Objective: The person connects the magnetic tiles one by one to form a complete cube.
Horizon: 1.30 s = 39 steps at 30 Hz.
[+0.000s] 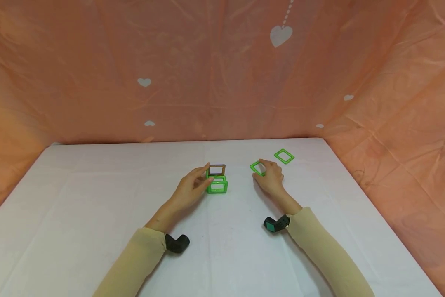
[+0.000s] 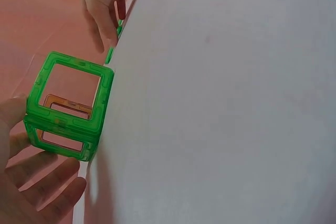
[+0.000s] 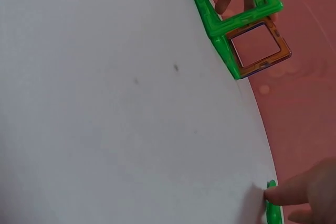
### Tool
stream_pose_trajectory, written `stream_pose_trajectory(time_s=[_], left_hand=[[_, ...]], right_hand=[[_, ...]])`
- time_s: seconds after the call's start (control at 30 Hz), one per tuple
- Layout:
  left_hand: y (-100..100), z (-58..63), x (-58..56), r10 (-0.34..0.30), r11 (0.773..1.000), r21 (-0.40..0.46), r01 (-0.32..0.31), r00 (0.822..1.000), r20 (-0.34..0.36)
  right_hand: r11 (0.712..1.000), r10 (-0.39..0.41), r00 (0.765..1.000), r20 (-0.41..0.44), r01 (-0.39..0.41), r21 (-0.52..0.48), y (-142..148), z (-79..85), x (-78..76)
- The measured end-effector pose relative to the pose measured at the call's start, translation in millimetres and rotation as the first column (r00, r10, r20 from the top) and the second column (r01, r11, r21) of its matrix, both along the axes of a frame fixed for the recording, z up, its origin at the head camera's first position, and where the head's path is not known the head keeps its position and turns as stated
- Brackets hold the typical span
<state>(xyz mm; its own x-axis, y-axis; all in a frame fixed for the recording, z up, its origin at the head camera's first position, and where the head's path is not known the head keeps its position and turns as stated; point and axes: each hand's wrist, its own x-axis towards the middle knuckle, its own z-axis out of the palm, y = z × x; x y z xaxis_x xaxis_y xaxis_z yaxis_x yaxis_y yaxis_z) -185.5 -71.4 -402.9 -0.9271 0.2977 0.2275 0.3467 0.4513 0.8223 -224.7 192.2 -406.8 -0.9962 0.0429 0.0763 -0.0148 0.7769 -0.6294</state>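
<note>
Several green square magnetic tiles (image 1: 227,187) stand joined as a box-like shape near the middle of the table, with an orange-brown magnetic tile (image 1: 217,166) at its back. My left hand (image 1: 189,186) holds the shape at its left side; in the left wrist view the thumb lies on the edge of the green frame (image 2: 63,121) and the other fingers spread below and behind it. To the right, my right hand (image 1: 271,178) pinches a loose green square tile (image 1: 254,166) by its edges on the table. In the right wrist view, fingers partly hide that tile (image 3: 273,211).
Another green square tile (image 1: 289,153) lies flat beyond the right hand. A white cloth covers the table (image 1: 96,198). An orange curtain with pale hearts (image 1: 207,82) hangs behind and at the sides. Black wrist devices (image 1: 177,244) sit at both sleeve cuffs.
</note>
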Motion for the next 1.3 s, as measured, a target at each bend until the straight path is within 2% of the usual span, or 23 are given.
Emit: stream_pose_trajectory(time_s=[0.13,0.2,0.43,0.57,0.8,0.87,1.07,1.3], left_hand=[[0,0.2,-0.2,0.001,1.000,-0.006,-0.001,1.000,-0.001],[-1,0.5,-0.1,0.002,1.000,-0.004,-0.002,1.000,-0.002],[-1,0.5,0.7,0.001,1.000,0.001,-0.001,1.000,-0.006],[0,0.4,1.4,-0.003,1.000,-0.002,0.003,1.000,0.000],[1,0.9,1.4,0.005,1.000,-0.006,-0.005,1.000,0.003],[1,0.9,1.5,0.004,1.000,-0.004,-0.004,1.000,0.005],[1,0.4,2.2,0.000,1.000,-0.005,0.000,1.000,0.004],[1,0.3,1.8,0.001,1.000,-0.004,-0.001,1.000,0.004]], right_hand=[[0.999,0.015,0.999,-0.037,-0.014,0.030,0,4.9,0.2],[0.999,0.032,0.999,-0.028,-0.030,0.042,-2,8.4,0.6],[0.998,0.067,0.991,0.119,-0.066,-0.012,-7,14.2,-0.4],[0.994,0.105,0.983,0.147,-0.099,-0.048,-9,13.8,-1.6],[0.976,0.214,0.973,0.090,-0.210,-0.056,-12,11.2,-2.4],[0.973,0.221,0.971,0.089,-0.214,-0.085,-13,10.2,-1.3],[0.964,0.227,0.974,0.018,-0.222,-0.146,-19,9.1,0.9],[0.930,0.303,0.953,-0.007,-0.298,-0.216,-22,8.3,2.4]])
